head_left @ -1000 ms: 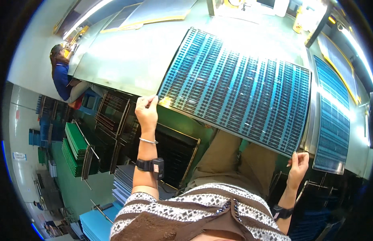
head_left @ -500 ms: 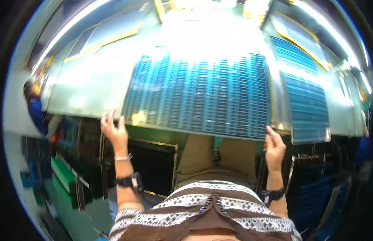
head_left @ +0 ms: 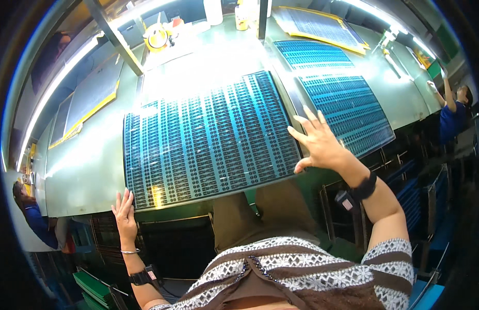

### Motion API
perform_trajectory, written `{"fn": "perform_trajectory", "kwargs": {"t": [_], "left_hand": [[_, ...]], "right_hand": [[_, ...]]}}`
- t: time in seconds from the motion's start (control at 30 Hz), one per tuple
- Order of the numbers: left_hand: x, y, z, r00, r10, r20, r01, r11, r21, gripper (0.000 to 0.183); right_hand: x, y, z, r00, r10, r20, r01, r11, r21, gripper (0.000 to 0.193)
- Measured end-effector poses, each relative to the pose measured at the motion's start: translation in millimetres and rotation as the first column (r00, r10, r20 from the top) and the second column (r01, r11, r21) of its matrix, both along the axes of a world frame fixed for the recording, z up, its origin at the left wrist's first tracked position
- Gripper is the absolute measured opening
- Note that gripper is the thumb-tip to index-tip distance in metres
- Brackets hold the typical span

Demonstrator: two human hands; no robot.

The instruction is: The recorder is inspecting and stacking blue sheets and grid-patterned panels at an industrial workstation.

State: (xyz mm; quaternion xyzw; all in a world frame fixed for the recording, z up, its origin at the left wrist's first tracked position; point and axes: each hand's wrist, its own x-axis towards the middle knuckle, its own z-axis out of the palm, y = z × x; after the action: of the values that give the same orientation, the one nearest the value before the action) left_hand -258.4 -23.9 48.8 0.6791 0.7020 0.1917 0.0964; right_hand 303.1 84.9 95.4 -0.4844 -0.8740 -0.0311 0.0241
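Pale-green flat worktop (head_left: 84, 170) bears a rectangular, glossy blue-and-black patterned sheet (head_left: 213, 139) at its near edge. Left hand (head_left: 124, 214) meets the near-left corner, grip unclear; right hand (head_left: 322, 142) spreads wide, empty, by the near-right corner.

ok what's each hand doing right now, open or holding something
Left hand: open, at the near left corner of the panel.
Right hand: open, spread wide, at the panel's right edge.
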Motion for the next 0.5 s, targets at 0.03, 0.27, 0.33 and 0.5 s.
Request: {"fn": "perform_trajectory", "kwargs": {"t": [0.03, 0.27, 0.33, 0.5], "left_hand": [[2, -1, 0, 1.000, 0.013, 0.002, -0.013, 1.000, -0.003, 0.037], [20, -5, 6, 0.997, 0.066, 0.045, -0.066, 0.998, -0.012, 0.036], [25, -4, 4, 0.996, 0.072, 0.060, -0.072, 0.997, -0.015, 0.037], [29, 4, 8, 0.994, 0.100, 0.037, -0.100, 0.995, -0.001, 0.036]], "right_hand": [[4, 15, -7, 0.998, 0.053, -0.021, -0.053, 0.998, 0.016, 0.088], [-21, 157, -43, 0.993, 0.121, -0.002, -0.121, 0.990, 0.073, 0.041], [-30, 205, -67, 0.992, 0.103, -0.073, -0.091, 0.983, 0.159, 0.039], [-60, 259, -58, 0.997, 0.002, -0.076, 0.011, 0.984, 0.178, 0.030]]}}
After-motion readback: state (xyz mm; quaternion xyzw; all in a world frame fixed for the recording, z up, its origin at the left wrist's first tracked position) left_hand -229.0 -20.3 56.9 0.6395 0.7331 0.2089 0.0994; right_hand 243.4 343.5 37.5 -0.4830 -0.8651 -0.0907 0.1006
